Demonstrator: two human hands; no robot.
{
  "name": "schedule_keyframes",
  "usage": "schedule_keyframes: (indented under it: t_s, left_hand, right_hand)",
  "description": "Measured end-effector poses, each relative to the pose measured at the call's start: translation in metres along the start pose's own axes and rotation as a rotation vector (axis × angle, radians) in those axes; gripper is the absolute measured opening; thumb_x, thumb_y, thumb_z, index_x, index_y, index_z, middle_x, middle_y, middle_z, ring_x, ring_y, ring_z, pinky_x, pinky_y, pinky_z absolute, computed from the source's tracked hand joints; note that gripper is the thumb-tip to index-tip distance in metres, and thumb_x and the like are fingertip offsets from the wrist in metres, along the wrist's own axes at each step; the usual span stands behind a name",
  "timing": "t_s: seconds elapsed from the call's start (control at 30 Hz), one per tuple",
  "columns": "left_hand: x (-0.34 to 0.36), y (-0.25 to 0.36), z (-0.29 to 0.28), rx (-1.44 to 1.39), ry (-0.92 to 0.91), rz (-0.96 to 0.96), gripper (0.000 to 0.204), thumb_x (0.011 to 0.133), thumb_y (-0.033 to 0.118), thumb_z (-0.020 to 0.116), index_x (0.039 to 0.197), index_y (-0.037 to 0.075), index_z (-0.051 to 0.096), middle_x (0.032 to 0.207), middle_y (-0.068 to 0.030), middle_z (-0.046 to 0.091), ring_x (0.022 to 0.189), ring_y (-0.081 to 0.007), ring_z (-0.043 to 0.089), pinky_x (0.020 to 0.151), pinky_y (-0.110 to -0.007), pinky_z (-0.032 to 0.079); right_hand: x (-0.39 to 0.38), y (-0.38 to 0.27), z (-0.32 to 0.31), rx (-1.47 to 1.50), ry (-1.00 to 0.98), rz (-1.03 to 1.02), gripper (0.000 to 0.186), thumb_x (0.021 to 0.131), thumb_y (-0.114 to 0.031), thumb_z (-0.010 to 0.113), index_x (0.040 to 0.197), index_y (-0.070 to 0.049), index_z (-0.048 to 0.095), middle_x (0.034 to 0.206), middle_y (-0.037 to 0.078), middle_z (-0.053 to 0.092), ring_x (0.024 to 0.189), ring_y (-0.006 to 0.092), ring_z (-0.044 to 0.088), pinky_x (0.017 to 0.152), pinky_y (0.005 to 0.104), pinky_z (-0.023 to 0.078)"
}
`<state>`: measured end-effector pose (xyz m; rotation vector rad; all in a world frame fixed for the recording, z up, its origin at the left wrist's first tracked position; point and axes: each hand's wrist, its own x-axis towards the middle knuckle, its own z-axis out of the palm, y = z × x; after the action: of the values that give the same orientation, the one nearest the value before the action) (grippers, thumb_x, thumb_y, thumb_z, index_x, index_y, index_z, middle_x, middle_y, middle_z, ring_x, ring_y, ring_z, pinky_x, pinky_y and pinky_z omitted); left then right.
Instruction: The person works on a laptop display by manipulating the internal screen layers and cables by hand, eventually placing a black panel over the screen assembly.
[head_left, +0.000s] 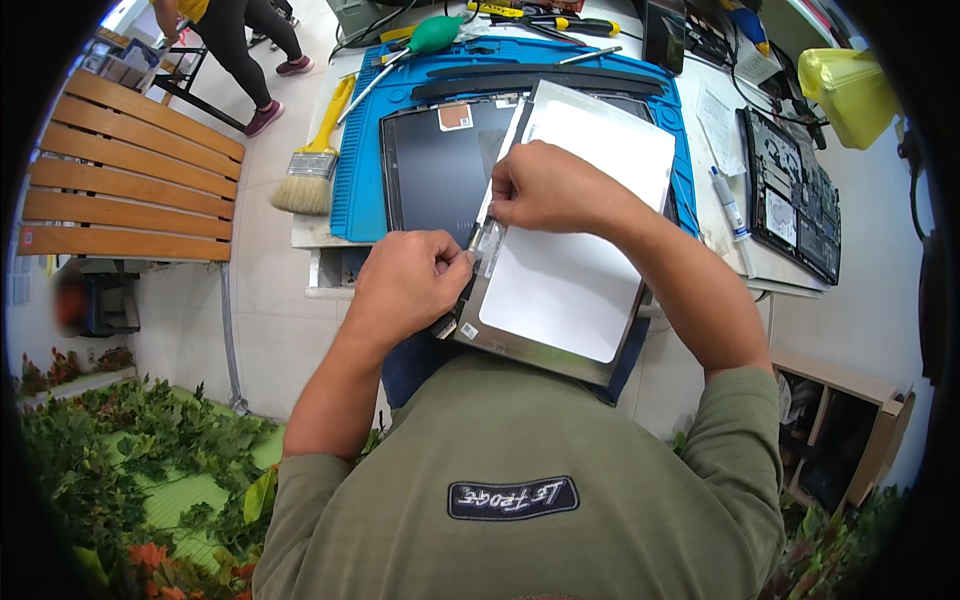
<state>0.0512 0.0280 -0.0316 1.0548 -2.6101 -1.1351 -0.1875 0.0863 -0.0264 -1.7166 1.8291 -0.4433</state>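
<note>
A laptop screen panel (590,285) with a white back and a metal frame lies tilted, partly on a blue repair mat (357,190) and partly against my body. My left hand (412,282) is closed in a pinch at the panel's left long edge, beside a thin strip. Higher along that edge, my right hand (550,188) is also closed, its wrist crossing over the white back. What the fingertips of either hand hold is too small to make out. Beneath the panel, a dark laptop lid (440,170) rests on the mat.
A yellow-handled brush (312,175) lies left of the mat, a green air blower (435,35) at its back. On the right are an opened laptop base (790,195), a white tube (729,203) and a yellow bag (848,95). A person (235,40) stands beyond a wooden bench (130,170).
</note>
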Motion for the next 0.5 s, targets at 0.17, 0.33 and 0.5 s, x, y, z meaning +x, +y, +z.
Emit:
schedule_keyframes:
  t_s: [0.17,0.33,0.5]
  left_hand:
    - [0.005,-0.0071,-0.0004,0.0,-0.027,-0.019,0.031,0.094,0.025,0.078,0.087,-0.005,0.078,0.066,-0.0176,0.069,0.057,-0.0283,0.066,0.06,-0.04,0.052]
    - [0.0088,-0.0032,-0.0042,0.018,-0.051,-0.025,0.029,0.092,0.025,0.078,0.088,-0.003,0.08,0.071,-0.0198,0.072,0.065,-0.0354,0.072,0.066,-0.043,0.057]
    - [0.01,-0.001,-0.0047,0.008,-0.071,-0.041,0.028,0.092,0.025,0.078,0.087,-0.003,0.08,0.071,-0.0197,0.073,0.065,-0.0354,0.072,0.066,-0.043,0.057]
  right_hand:
    - [0.0044,-0.0044,-0.0015,-0.005,-0.038,0.041,0.022,0.088,-0.018,0.077,0.092,0.003,0.083,0.081,0.021,0.078,0.074,0.0333,0.077,0.076,0.0416,0.06]
    - [0.0066,-0.0062,-0.0067,-0.009,-0.066,0.048,0.022,0.088,-0.018,0.078,0.092,0.003,0.083,0.081,0.02,0.079,0.075,0.0325,0.077,0.077,0.041,0.061]
    - [0.0065,-0.0082,-0.0075,0.0,-0.081,0.082,0.021,0.088,-0.018,0.079,0.092,0.003,0.083,0.081,0.02,0.079,0.075,0.0322,0.077,0.077,0.041,0.061]
